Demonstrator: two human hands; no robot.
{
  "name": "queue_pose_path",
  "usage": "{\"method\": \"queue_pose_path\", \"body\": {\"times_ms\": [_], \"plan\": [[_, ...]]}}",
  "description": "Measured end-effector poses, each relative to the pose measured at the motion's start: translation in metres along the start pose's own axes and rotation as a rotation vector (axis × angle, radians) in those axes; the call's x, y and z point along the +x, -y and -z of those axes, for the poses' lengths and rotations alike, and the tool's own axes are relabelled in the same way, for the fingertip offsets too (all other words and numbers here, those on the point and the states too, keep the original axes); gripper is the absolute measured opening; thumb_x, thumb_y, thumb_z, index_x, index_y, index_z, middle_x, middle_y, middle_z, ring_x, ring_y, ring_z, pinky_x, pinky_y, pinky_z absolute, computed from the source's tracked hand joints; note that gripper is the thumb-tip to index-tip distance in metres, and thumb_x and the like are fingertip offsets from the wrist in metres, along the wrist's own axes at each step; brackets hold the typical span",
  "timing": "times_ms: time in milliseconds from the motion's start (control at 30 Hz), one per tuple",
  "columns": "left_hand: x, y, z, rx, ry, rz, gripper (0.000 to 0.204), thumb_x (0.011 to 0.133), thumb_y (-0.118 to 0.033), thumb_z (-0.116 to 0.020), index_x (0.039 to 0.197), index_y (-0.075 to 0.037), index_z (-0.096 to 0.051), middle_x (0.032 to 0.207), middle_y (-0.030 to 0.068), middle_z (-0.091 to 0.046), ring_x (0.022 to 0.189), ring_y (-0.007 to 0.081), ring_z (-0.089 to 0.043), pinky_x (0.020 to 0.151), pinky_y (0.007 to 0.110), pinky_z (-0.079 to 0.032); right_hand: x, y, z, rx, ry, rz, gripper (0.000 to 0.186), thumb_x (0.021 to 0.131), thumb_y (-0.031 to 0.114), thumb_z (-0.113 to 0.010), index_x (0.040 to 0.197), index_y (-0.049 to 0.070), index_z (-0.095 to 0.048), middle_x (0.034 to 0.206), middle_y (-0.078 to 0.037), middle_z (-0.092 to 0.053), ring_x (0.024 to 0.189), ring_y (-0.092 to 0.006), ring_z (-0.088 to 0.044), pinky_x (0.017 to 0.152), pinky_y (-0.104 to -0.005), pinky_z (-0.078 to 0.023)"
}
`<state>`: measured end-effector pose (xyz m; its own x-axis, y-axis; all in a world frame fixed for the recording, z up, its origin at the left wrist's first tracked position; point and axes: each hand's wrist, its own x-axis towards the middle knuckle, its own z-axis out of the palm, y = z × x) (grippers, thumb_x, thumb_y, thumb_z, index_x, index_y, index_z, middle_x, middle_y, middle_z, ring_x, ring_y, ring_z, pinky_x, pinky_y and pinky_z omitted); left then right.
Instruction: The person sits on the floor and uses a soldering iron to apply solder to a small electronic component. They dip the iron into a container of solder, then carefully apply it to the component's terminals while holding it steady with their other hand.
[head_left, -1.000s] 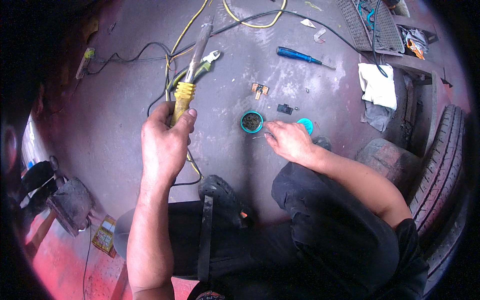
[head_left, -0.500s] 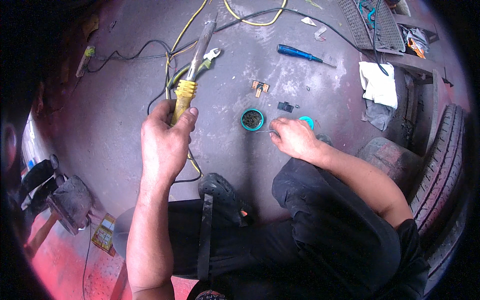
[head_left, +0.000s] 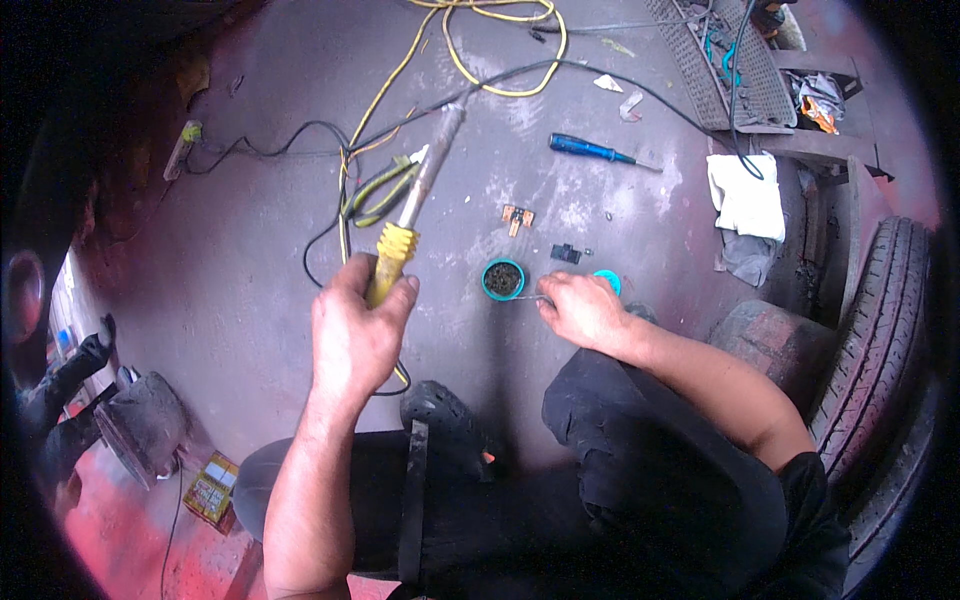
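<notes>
My left hand is closed round the yellow handle of a soldering iron, its metal shaft pointing up and away. Behind it lie pliers with green handles. My right hand pinches a thin silvery wire just right of a round teal tin of dark, crumbly material. A teal lid lies partly behind that hand. Farther up on the floor are a small orange board, a black component and a blue-handled screwdriver.
Yellow and black cables cross the floor. At the right are a perforated tray, a white cloth, a metal cylinder and tyres. A power strip lies left; a yellow box sits lower left.
The whole scene sits lower in view. My left hand with the iron has shifted slightly rightward in the picture. The wire in my right hand now reaches near the tin's rim.
</notes>
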<state>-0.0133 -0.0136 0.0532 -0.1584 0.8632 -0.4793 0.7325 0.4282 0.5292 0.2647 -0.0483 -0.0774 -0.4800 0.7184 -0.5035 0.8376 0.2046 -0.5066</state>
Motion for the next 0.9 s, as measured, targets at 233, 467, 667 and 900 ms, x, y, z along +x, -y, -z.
{"method": "queue_pose_path", "body": {"times_ms": [233, 467, 667, 900], "plan": [[-0.001, -0.007, -0.001, 0.001, 0.019, -0.002, 0.026, 0.088, -0.020, -0.071, 0.096, 0.004, -0.064, 0.074, 0.0127, -0.065, 0.070, 0.0195, -0.062, 0.067, 0.038, -0.050, 0.002, 0.001, 0.005, 0.037, 0.002, -0.060, 0.026, 0.089, 0.022, -0.062, 0.104, 0.002, -0.066, 0.104, -0.019, -0.070, 0.091, -0.0405, -0.070, 0.082, -0.0508, -0.057], [0.002, 0.002, 0.002, -0.253, 0.191, 0.049, 0.018, 0.087, -0.015, -0.071, 0.092, 0.001, -0.063, 0.071, 0.0034, -0.061, 0.061, 0.0121, -0.056, 0.057, 0.031, -0.045, 0.042, -0.016, 0.119, 0.249, -0.461, -0.330, 0.038, 0.087, 0.027, -0.067, 0.116, 0.002, -0.066, 0.095, -0.023, -0.070, 0.090, -0.0399, -0.069, 0.080, -0.0476, -0.054], [0.004, 0.008, -0.004, -0.861, 0.547, 0.061, 0.008, 0.085, -0.009, -0.069, 0.088, -0.004, -0.064, 0.070, 0.0005, -0.060, 0.057, 0.0092, -0.055, 0.051, 0.026, -0.043, 0.097, -0.008, 0.276, 0.046, -0.836, -0.108, 0.040, 0.085, 0.030, -0.063, 0.111, 0.000, -0.070, 0.102, -0.024, -0.072, 0.100, -0.0395, -0.069, 0.087, -0.0463, -0.054], [0.000, 0.004, -0.003, -0.871, 0.598, 0.014, 0.013, 0.082, -0.008, -0.066, 0.093, 0.000, -0.067, 0.071, 0.0013, -0.061, 0.060, 0.0101, -0.057, 0.054, 0.026, -0.046, 0.112, -0.006, 0.240, 0.282, -0.927, -0.104, 0.037, 0.085, 0.029, -0.064, 0.107, 0.000, -0.071, 0.100, -0.023, -0.072, 0.099, -0.0404, -0.069, 0.086, -0.0462, -0.054]]}}
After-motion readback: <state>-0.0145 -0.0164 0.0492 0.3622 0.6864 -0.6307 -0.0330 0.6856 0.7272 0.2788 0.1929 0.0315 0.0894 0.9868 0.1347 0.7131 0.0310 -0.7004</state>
